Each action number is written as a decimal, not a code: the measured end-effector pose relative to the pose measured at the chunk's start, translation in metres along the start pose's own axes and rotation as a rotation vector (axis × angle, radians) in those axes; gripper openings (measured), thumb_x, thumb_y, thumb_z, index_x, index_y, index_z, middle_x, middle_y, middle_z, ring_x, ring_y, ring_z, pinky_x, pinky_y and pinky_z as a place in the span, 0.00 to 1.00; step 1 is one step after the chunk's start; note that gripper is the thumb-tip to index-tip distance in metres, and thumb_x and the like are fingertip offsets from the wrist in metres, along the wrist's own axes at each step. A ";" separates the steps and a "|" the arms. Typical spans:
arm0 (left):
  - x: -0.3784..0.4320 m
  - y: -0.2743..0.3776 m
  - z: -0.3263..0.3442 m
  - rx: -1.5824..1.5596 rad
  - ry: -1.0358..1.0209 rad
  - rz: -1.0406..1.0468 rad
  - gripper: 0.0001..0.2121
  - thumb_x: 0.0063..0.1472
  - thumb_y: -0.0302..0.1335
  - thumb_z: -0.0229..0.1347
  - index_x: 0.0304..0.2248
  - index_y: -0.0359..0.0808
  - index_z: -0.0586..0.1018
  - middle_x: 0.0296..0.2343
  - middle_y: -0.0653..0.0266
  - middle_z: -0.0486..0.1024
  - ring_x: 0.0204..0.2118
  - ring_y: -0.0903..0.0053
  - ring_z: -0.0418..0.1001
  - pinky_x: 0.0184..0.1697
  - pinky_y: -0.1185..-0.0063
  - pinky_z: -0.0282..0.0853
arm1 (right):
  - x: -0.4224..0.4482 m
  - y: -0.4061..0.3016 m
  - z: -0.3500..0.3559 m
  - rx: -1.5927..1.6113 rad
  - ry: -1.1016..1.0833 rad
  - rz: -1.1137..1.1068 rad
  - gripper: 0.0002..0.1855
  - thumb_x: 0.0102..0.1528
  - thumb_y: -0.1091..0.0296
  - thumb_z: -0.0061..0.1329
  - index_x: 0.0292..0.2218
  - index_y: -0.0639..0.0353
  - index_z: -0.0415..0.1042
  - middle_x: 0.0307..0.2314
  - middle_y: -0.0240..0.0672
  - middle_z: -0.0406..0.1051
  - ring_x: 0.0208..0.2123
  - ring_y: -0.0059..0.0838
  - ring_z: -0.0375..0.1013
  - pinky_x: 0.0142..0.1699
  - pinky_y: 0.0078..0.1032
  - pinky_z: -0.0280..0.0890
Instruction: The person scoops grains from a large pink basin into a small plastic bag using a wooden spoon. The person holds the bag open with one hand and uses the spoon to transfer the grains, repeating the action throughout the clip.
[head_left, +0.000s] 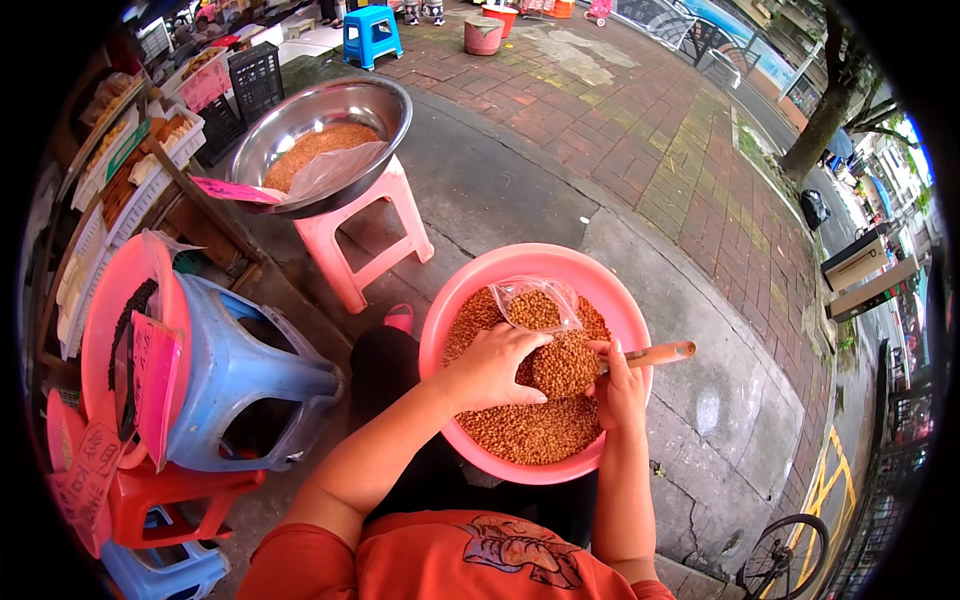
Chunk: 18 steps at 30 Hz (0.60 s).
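Observation:
Before me stands a round pink plastic basin (634, 307) holding loose brown grains or beans (517, 439). My right hand (621, 394) grips a scoop by the inner end of its wooden handle (664, 352), which points right. Brown grains heap up on the scoop (564, 367), covering its bowl. On the heap's left side my left hand (491, 366) has its thumb and fingers spread; whether the fingertips touch the grains is hard to tell. Just beyond, a clear plastic bag (534, 306) with grains in it rests in the basin.
A steel bowl (394, 105) of reddish-brown grains sits on a pink stool (364, 232). At left, a pink basin (161, 300) with dark contents leans by a blue stool (225, 375). Trays of goods (176, 135) line the upper left. A bicycle wheel (784, 559) shows lower right.

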<state>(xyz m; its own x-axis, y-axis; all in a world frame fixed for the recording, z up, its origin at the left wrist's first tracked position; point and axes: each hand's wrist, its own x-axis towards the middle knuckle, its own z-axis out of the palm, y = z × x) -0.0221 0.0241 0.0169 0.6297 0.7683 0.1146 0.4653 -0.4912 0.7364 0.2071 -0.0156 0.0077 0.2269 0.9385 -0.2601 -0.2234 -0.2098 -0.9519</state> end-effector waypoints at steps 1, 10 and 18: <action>0.000 0.000 0.001 0.016 0.004 0.011 0.38 0.46 0.42 0.67 0.55 0.38 0.66 0.50 0.56 0.68 0.53 0.60 0.64 0.57 0.64 0.57 | 0.001 0.001 0.000 0.000 0.002 0.001 0.23 0.65 0.52 0.40 0.40 0.66 0.74 0.28 0.31 0.65 0.18 0.17 0.62 0.21 0.16 0.62; 0.001 0.008 0.003 0.093 0.033 0.022 0.43 0.45 0.46 0.66 0.58 0.41 0.62 0.52 0.58 0.67 0.54 0.62 0.63 0.57 0.64 0.54 | 0.001 0.001 0.000 -0.028 -0.058 0.056 0.23 0.65 0.51 0.40 0.39 0.64 0.75 0.29 0.31 0.65 0.17 0.18 0.63 0.21 0.15 0.61; 0.004 0.025 0.008 0.159 0.025 0.051 0.47 0.44 0.53 0.65 0.59 0.37 0.60 0.53 0.54 0.65 0.57 0.63 0.62 0.56 0.64 0.54 | -0.001 -0.003 0.003 -0.036 -0.125 0.100 0.23 0.64 0.51 0.42 0.40 0.64 0.75 0.28 0.31 0.66 0.17 0.18 0.63 0.22 0.16 0.61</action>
<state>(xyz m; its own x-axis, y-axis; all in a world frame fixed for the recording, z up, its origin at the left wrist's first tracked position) -0.0025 0.0119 0.0302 0.6399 0.7501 0.1672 0.5275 -0.5869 0.6143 0.2045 -0.0149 0.0108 0.0844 0.9387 -0.3341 -0.2045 -0.3119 -0.9279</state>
